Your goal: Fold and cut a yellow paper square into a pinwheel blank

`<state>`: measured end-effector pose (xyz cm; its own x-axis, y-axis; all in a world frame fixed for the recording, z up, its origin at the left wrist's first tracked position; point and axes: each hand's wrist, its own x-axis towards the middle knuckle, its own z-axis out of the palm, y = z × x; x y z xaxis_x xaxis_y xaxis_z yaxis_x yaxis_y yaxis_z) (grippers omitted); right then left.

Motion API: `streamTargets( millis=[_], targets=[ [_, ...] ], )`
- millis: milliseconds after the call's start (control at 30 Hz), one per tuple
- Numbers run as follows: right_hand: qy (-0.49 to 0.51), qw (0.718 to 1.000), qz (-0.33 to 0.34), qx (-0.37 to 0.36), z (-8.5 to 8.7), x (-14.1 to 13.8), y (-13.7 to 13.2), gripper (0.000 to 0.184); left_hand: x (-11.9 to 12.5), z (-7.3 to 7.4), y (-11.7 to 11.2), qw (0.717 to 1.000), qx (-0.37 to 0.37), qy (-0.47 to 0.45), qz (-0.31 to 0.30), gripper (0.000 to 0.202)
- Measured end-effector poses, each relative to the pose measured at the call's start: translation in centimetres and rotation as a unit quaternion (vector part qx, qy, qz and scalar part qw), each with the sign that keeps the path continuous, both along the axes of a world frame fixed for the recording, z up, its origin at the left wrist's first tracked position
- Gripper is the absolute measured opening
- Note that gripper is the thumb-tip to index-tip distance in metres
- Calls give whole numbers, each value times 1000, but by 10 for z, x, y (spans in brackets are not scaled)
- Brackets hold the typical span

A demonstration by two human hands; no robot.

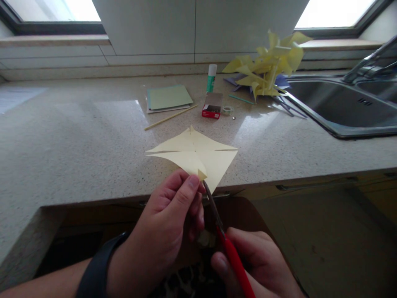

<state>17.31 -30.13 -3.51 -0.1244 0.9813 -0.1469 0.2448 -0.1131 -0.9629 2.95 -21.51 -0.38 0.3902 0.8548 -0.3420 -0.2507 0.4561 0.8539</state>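
A square of pale yellow paper (214,159) lies cornerwise over the front edge of the counter, with slits running in from its left and right corners. My left hand (175,205) pinches the paper near its front corner between thumb and fingers, and a small flap is turned up by the thumb. Gripped in my right hand (257,256) is a pair of scissors (232,256) with red handles. Their metal blades meet the paper's front corner right beside my left fingertips. How far apart the blades are is hard to make out.
Behind the paper lie a thin wooden stick (170,117), a stack of coloured paper (170,97), a glue stick (211,78), a small red box (211,111) and a tape roll (228,110). Yellow paper pinwheels (266,68) rest beside the steel sink (341,103).
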Motion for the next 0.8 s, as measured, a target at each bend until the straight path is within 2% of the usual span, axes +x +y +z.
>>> streamTargets(
  millis=[800],
  targets=[
    [30,999,-1,-9,0,-2,0,44,-2,-2,-2,999,3,32,-7,35]
  ],
)
